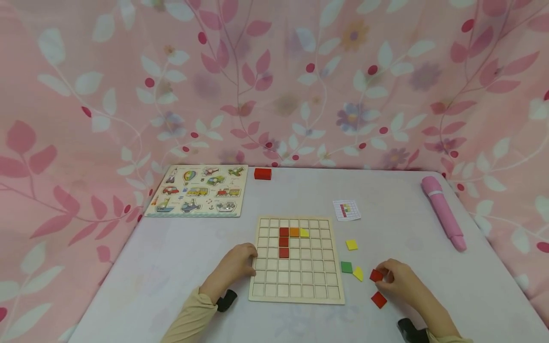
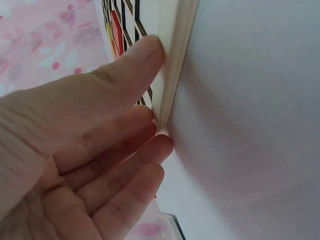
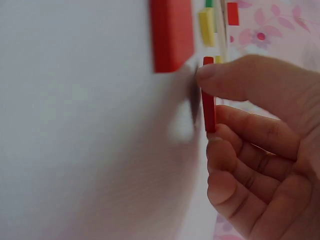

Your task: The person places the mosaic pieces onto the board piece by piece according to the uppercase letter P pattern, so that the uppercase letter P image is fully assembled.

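Note:
My left hand rests at the left edge of a wooden grid board; in the left wrist view its thumb and loosely bent fingers touch the board's edge. On the board, three red tiles form a column, with an orange tile and a yellow tile right of the top one. Between thumb and fingertips my right hand pinches a red square tile, tilted on edge close over the table. Another red tile lies just in front of that hand.
Right of the board lie a green tile, a yellow square and a yellow piece. Behind them is a pattern card. A vehicle picture puzzle, a red block and a pink rolled object lie farther back.

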Action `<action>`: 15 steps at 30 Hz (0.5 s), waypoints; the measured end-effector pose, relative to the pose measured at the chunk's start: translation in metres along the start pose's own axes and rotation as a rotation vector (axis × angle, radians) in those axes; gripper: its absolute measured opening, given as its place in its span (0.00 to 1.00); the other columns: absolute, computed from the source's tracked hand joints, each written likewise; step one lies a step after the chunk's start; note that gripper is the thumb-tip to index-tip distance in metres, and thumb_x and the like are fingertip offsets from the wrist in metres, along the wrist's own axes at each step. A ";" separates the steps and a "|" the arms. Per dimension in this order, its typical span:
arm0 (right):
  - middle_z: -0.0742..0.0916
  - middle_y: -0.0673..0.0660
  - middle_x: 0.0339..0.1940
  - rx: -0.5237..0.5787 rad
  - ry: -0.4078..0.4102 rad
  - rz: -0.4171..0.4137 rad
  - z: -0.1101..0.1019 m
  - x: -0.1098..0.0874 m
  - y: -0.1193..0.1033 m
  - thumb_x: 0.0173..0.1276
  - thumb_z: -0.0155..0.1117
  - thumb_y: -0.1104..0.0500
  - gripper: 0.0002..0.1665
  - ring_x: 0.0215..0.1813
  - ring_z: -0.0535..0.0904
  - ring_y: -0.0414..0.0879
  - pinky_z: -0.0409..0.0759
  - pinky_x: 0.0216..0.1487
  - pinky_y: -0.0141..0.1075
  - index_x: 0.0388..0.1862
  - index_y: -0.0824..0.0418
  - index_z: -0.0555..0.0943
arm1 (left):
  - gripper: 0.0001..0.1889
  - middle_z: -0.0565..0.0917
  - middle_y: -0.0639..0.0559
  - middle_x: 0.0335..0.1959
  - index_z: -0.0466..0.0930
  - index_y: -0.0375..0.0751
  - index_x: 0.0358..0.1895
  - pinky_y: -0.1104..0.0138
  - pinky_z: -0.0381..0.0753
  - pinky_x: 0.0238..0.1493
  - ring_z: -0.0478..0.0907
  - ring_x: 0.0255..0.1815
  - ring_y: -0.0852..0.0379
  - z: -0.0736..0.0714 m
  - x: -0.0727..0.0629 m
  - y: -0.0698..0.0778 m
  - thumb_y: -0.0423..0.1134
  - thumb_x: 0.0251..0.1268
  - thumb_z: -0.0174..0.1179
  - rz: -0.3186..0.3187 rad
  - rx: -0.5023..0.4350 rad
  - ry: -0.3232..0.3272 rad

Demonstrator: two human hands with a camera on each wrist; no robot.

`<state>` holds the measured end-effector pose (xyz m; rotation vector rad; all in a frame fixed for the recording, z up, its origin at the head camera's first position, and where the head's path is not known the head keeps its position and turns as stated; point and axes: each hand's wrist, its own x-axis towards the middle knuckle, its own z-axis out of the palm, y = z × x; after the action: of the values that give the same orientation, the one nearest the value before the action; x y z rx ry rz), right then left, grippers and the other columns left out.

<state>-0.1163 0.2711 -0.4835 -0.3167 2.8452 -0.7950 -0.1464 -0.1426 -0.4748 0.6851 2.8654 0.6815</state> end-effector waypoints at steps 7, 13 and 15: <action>0.73 0.48 0.25 0.023 0.080 -0.163 -0.012 0.006 -0.016 0.45 0.71 0.66 0.16 0.25 0.66 0.40 0.69 0.21 0.28 0.36 0.64 0.79 | 0.18 0.77 0.46 0.36 0.78 0.32 0.31 0.59 0.73 0.42 0.74 0.39 0.49 -0.002 0.000 0.001 0.29 0.29 0.73 -0.016 -0.007 -0.004; 0.74 0.46 0.27 0.054 0.086 -0.229 -0.012 0.012 -0.027 0.47 0.69 0.67 0.15 0.26 0.68 0.40 0.71 0.22 0.27 0.36 0.62 0.78 | 0.18 0.78 0.47 0.35 0.79 0.32 0.30 0.60 0.73 0.42 0.74 0.39 0.49 0.000 0.000 0.001 0.30 0.29 0.74 -0.014 0.008 -0.006; 0.74 0.46 0.26 0.060 0.117 -0.255 -0.010 0.014 -0.031 0.47 0.69 0.67 0.16 0.26 0.68 0.40 0.71 0.23 0.27 0.37 0.62 0.78 | 0.18 0.78 0.47 0.36 0.79 0.33 0.31 0.60 0.73 0.42 0.74 0.39 0.49 -0.001 0.000 0.002 0.30 0.29 0.74 -0.016 0.009 -0.006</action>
<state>-0.1266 0.2465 -0.4603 -0.6548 2.9182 -0.9736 -0.1456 -0.1417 -0.4736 0.6634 2.8669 0.6644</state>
